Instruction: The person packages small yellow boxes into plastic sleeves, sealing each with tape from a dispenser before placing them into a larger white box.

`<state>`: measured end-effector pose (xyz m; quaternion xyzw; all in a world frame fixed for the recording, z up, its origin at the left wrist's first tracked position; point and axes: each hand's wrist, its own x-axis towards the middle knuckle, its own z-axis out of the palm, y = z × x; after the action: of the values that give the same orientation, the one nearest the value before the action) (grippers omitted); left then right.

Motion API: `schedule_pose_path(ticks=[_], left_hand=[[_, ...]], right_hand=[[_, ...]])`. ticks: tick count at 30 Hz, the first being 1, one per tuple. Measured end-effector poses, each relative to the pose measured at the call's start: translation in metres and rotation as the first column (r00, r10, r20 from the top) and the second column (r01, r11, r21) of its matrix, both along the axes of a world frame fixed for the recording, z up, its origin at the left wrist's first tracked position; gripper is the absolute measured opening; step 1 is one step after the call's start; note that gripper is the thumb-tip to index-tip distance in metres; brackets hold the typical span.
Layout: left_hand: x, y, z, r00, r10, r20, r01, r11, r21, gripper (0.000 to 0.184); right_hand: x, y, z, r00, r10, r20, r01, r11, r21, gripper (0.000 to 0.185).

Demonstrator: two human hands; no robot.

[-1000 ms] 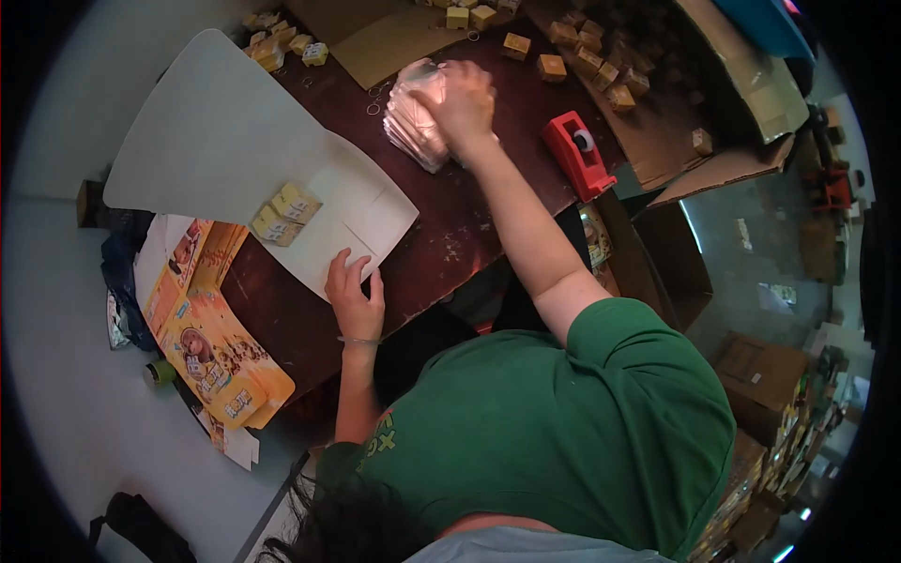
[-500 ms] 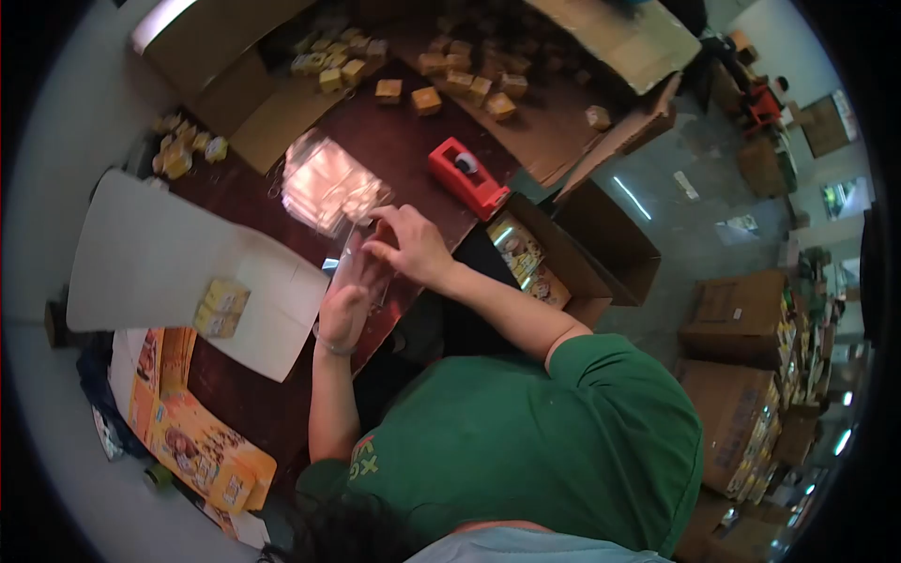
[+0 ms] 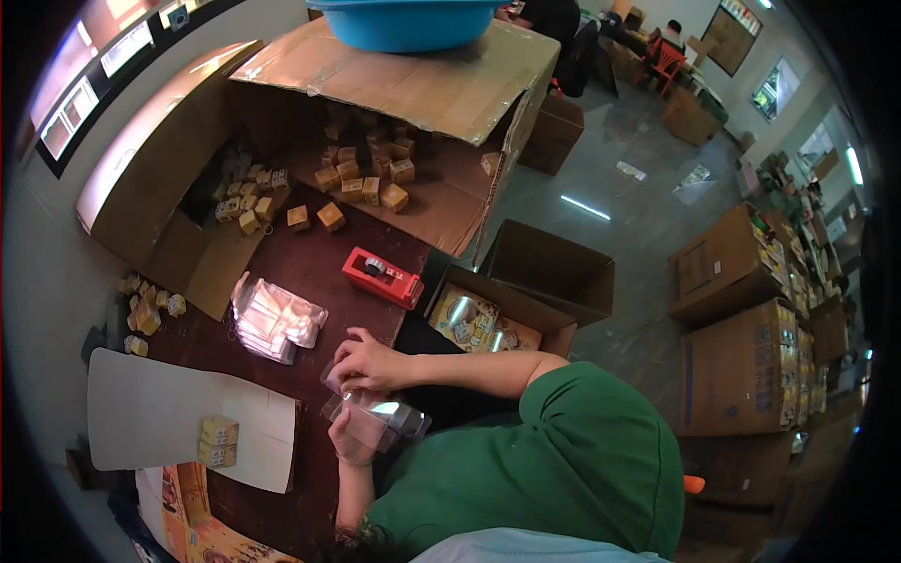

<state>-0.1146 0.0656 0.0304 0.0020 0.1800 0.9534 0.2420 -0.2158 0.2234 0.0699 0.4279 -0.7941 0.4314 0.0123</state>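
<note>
A clear plastic box [image 3: 380, 422] is between my two hands, near the table's front edge. My left hand [image 3: 352, 439] holds it from below, fingers wrapped at its side. At its upper end my right hand [image 3: 368, 364] has its fingers pinched on the plastic. Beyond them lies a stack of flat clear plastic sleeves [image 3: 277, 321]. A red tape dispenser [image 3: 383, 278] stands to the right of the stack. On the left, small yellow boxes [image 3: 218, 441] rest on a white sheet [image 3: 141, 403].
A large open carton [image 3: 394, 70] with several small yellow boxes stands at the back, a blue basin [image 3: 408, 23] on top. Another open carton [image 3: 160, 159] is at the back left. Right of the table is a carton with printed packs [image 3: 465, 317]. People sit far off.
The view has swung toward the right and the room. My right hand has left the sleeve stack, and both hands now hold a clear plastic box, opened out from flat.
</note>
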Motion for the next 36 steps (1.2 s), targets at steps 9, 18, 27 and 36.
schedule_pose_path(ticks=[9, 18, 27, 36], left_hand=[[0.026, -0.009, -0.022, 0.998, 0.067, 0.008, -0.055, 0.877, -0.478, 0.057], [0.047, 0.000, 0.002, 0.976, 0.040, 0.213, 0.058, 0.900, -0.433, 0.045], [0.078, -0.008, -0.031, 0.949, 0.175, 0.264, -0.047, 0.901, -0.431, 0.028], [0.084, -0.002, -0.010, 0.979, 0.126, 0.162, -0.080, 0.960, -0.267, 0.044]], right_hand=[[0.063, 0.016, -0.006, 0.965, 0.144, 0.219, -0.095, 0.971, -0.219, 0.017], [0.073, 0.030, 0.001, 0.825, 0.170, 0.539, -0.071, 0.977, -0.199, 0.015], [0.098, -0.002, -0.013, 0.898, 0.188, 0.399, -0.174, 0.982, -0.072, 0.032], [0.092, 0.003, -0.012, 0.890, 0.099, 0.445, -0.047, 0.991, -0.125, 0.026]])
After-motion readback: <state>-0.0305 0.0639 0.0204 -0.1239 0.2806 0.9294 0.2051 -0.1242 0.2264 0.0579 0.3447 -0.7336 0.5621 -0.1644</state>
